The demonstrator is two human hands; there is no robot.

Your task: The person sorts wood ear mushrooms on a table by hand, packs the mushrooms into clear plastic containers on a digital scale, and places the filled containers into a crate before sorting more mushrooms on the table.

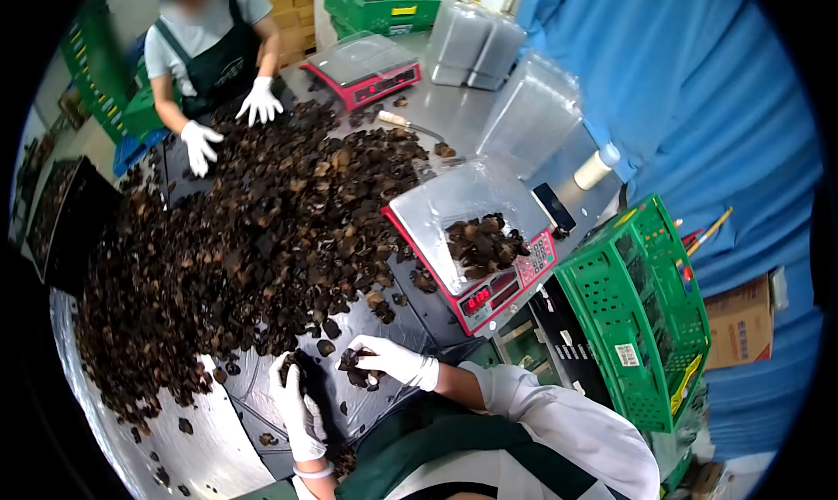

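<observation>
dark-brown, crinkled, fungus-like pieces (pixel 356 374) sit pinched in the white-gloved right hand (pixel 388 360) and may spill if that grip slackens; whether the white-gloved left hand (pixel 298 410) holds any, i cannot tell. shiny grey tabletop (pixel 390 314) leaves modest room ahead, between the loose brown heap (pixel 279 212) and the red-and-silver digital scale (pixel 435 210).

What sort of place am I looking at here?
Probably a food sorting or packing room: a wide heap of dark pieces, perhaps dried mushrooms, spreads over the table, with two red scales on it and green crates nearby.
</observation>
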